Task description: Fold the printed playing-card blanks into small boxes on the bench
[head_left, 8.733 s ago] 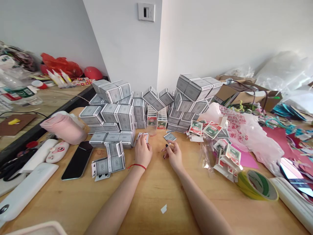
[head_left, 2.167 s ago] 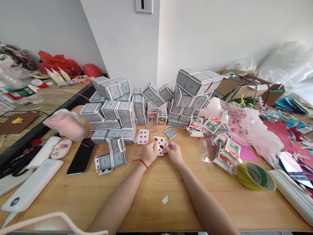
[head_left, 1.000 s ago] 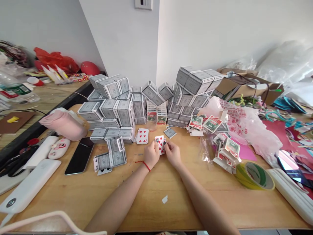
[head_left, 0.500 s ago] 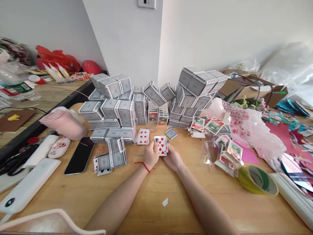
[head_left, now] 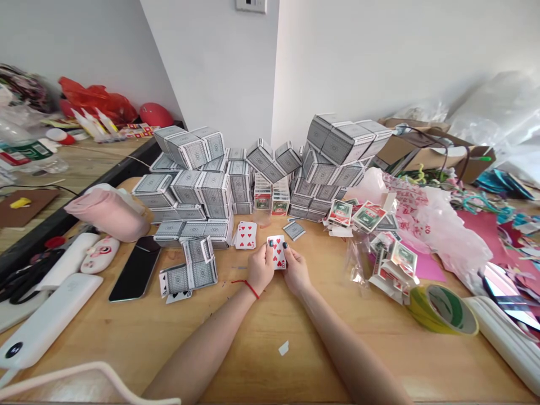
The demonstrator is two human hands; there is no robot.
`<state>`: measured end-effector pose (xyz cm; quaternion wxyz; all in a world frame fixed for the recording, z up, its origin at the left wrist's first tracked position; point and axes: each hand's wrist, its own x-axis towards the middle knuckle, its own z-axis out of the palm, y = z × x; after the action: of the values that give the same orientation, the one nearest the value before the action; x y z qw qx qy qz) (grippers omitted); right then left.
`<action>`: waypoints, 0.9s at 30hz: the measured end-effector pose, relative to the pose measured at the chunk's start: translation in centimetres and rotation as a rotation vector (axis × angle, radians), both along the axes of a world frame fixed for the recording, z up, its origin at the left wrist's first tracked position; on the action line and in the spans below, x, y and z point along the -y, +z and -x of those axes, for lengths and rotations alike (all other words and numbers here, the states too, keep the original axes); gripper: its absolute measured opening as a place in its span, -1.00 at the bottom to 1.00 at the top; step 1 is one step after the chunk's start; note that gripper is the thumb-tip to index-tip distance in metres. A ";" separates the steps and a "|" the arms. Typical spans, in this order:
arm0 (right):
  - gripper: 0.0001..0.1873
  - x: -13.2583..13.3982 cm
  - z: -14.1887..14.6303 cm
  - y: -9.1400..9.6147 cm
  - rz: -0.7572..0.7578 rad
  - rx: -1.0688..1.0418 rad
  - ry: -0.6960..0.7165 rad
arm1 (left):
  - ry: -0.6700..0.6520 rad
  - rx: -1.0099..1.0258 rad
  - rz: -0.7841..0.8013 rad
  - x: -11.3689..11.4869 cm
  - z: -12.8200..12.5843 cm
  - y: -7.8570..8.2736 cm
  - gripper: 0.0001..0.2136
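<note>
Wooden table (head_left: pixel 261 337): both hands pinch a flat, glossy card (head_left: pixel 277 251).

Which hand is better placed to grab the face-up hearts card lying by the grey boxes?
Probably the left hand: the lying card sits just beyond it, the right hand farther across. Both hands pinch the held card.

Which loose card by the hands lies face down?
The grey-backed card farthest right; the held card and the left card show red hearts.
</note>
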<state>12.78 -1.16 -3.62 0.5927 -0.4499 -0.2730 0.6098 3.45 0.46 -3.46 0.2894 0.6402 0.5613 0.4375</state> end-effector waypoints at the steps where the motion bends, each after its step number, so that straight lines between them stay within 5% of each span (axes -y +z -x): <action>1: -0.61 0.0 0.0 -0.1 -0.003 0.019 -0.015 | 0.003 0.002 -0.002 0.0 0.0 0.0 -0.75; 10: -0.56 0.3 0.2 -0.3 -0.020 0.293 -0.116 | -0.015 -0.058 -0.060 0.5 -0.3 0.1 -0.70; 17: -0.63 1.0 -0.8 0.7 -0.312 0.943 -0.256 | 0.010 -0.119 -0.051 0.3 -0.4 -0.4 -0.68; 27: -0.59 0.8 -1.0 -0.1 -0.335 1.257 -0.190 | -0.016 -0.040 -0.062 0.5 -0.3 -0.3 -0.67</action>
<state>13.78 -1.92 -3.71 0.4334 -0.6442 -0.6178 0.1249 3.80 -0.06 -3.71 0.2614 0.6621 0.5480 0.4394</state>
